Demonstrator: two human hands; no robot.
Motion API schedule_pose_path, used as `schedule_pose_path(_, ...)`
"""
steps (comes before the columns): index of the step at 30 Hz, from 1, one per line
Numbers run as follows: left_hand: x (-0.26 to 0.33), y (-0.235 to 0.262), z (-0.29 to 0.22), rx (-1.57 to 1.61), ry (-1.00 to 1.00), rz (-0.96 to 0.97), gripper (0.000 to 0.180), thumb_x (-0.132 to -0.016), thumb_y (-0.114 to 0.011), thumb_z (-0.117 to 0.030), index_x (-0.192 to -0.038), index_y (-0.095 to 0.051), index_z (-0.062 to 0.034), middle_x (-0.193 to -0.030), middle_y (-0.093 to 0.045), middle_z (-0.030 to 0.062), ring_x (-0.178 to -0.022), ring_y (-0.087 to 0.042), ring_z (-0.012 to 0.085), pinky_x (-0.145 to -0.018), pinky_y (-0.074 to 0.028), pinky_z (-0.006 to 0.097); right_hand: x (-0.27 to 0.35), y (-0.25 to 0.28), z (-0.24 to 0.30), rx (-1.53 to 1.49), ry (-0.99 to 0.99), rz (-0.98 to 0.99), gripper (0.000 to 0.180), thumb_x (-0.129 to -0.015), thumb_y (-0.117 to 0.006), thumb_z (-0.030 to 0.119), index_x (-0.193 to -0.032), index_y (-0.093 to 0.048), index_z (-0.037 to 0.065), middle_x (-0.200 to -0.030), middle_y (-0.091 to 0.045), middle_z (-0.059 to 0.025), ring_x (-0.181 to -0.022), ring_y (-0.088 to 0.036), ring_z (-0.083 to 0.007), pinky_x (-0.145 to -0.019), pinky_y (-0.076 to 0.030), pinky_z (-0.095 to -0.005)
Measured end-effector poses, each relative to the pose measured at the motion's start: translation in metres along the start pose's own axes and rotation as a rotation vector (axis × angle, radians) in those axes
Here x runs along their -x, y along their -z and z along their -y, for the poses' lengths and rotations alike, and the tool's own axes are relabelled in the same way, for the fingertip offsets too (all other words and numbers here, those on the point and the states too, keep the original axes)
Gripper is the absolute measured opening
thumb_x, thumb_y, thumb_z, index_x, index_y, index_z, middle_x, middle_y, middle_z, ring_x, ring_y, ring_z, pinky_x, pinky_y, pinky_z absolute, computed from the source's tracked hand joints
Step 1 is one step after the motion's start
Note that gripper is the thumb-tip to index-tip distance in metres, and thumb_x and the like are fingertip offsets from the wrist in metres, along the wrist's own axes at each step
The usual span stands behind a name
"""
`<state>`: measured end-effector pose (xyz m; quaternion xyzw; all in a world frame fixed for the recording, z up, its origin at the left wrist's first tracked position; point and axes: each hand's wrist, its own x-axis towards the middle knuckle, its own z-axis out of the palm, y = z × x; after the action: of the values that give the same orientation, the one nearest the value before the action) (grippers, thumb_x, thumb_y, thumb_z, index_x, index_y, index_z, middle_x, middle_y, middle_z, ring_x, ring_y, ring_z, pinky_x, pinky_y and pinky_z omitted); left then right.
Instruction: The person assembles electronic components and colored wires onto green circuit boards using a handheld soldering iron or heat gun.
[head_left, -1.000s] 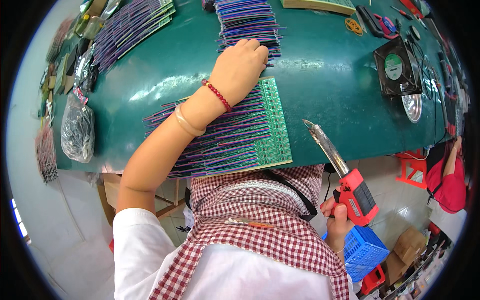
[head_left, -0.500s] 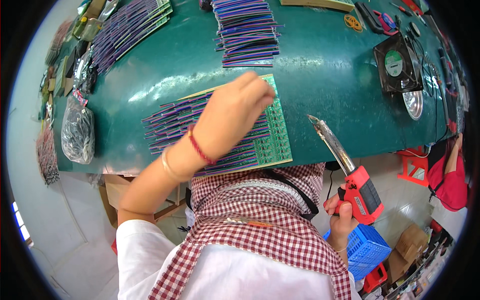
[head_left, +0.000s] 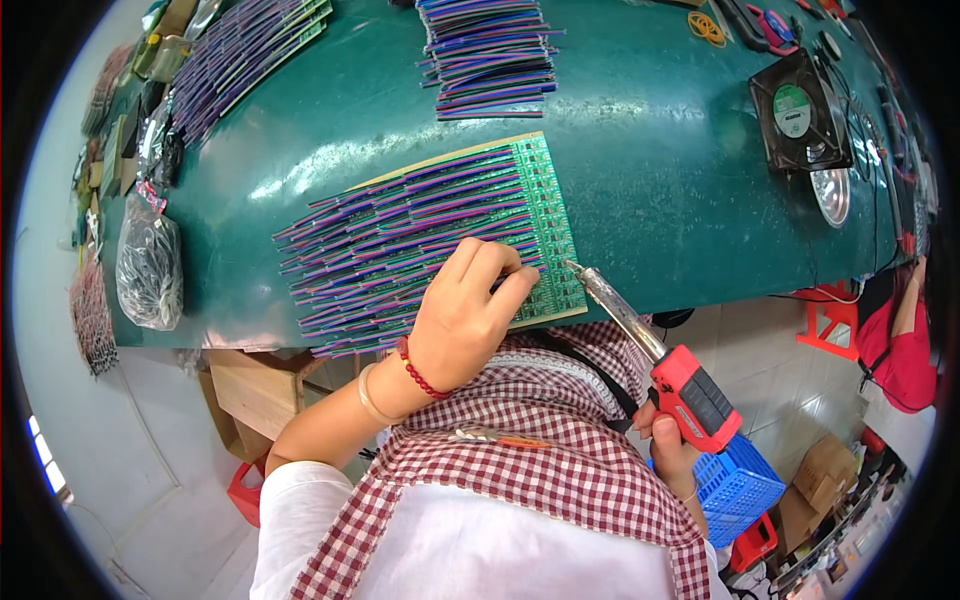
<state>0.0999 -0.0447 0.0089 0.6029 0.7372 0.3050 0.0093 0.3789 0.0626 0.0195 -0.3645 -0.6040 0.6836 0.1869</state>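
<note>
A green circuit board panel (head_left: 548, 215) lies near the table's front edge, with rows of thin dark, blue and pink wires (head_left: 420, 215) spread leftward over it. My left hand (head_left: 465, 315) is closed in a pinch low over the panel, at the right ends of the wires. It seems to grip one wire, mostly hidden by the fingers. My right hand (head_left: 668, 440) is wrapped round the red and black handle of a soldering iron (head_left: 625, 315). The iron's tip points up and left, at the panel's right edge close to my left fingertips.
More wire stacks lie farther back, one at the middle (head_left: 488, 60) and one at the left (head_left: 245, 60). A black fan (head_left: 797, 115) and a metal dish (head_left: 831, 197) stand at the right. A clear bag (head_left: 150, 265) sits at the left. A blue crate (head_left: 738, 490) is below right.
My left hand has come down from the panel's far part to its nearer right part. The soldering iron has moved left and slightly down, its tip now at the panel's edge.
</note>
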Motion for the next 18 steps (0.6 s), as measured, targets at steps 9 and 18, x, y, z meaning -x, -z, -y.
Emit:
schedule_pose_path(9,0.001,-0.001,0.002,0.083,0.037,-0.047,0.03,-0.065,-0.067,0.008,-0.094,-0.067,-0.0016,-0.087,-0.058,0.0082,-0.076,-0.055,0.0234,-0.064,-0.048,0.033,0.006,0.003,-0.014,0.083,-0.035,0.041,0.037,-0.088,-0.068,0.029,-0.101,-0.058,-0.004,-0.071,-0.061,-0.0093,-0.06,-0.055,-0.015,-0.056,-0.045,-0.029)
schedule_pose_path(18,0.002,-0.002,0.003,0.082,0.032,-0.046,0.031,-0.064,-0.067,0.008,-0.093,-0.067,-0.0021,-0.088,-0.058,0.0081,-0.076,-0.056,0.0232,-0.064,-0.049,0.033,0.001,0.0,-0.014,0.167,-0.039,0.009,0.028,-0.084,-0.071,0.027,-0.083,-0.065,-0.001,-0.075,-0.061,-0.0076,-0.065,-0.058,-0.0166,-0.06,-0.047,-0.0303)
